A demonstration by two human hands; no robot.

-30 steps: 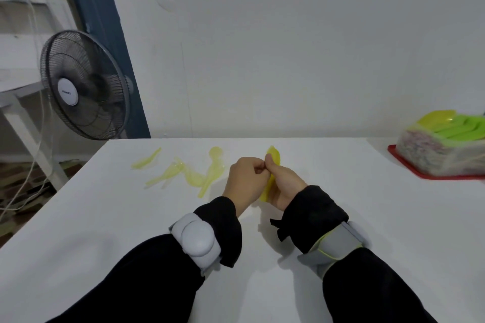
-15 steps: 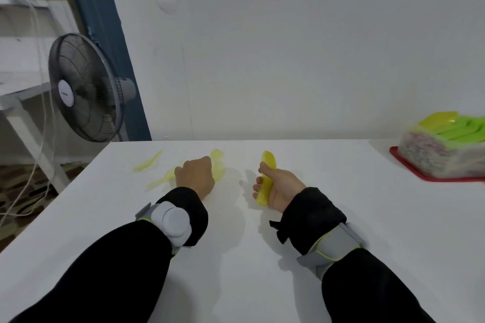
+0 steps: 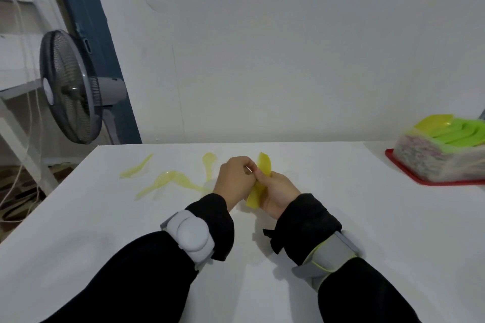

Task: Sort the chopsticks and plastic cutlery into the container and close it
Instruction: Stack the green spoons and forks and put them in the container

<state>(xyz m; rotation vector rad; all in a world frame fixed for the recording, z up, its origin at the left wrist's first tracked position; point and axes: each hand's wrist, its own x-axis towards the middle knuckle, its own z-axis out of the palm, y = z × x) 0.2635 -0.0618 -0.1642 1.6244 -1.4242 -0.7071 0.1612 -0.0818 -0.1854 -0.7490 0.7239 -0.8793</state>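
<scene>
Holding both hands together, I am gripping the yellow cutlery stack (image 3: 258,186), long axis pointing away; container (image 3: 443,160) lying far right, nearer the right hand (image 3: 278,191); left hand (image 3: 233,178) pinching its top.

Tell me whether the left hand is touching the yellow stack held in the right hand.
Touching. In the head view the left hand has its fingertips pinched against the yellow cutlery stack, with no gap showing, while the right hand grips the stack.

Both hands meet mid-table: left hand (image 3: 234,178) curled, right hand (image 3: 278,193) gripping (fingers (image 3: 263,175) pinched), forearms angled inward.
</scene>
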